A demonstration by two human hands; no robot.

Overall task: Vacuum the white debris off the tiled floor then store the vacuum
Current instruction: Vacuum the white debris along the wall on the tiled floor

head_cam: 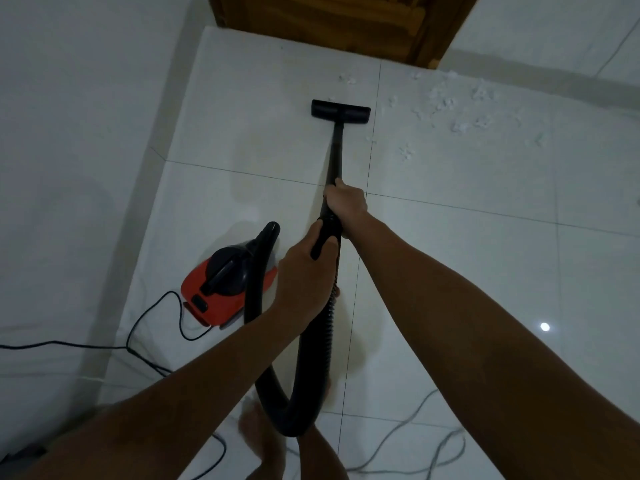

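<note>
Both hands, left hand (304, 268) and right hand (344, 199), grip the wand (336, 157), steering its nozzle (341, 111) toward what looks like debris (460, 109).

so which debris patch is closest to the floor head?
The few white bits just right of the wand, below the floor head; the big scatter lies farther right.

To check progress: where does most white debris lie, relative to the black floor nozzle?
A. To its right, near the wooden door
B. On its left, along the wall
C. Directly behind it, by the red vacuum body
A: the white debris is scattered right of the floor nozzle, near the wooden door.
</note>
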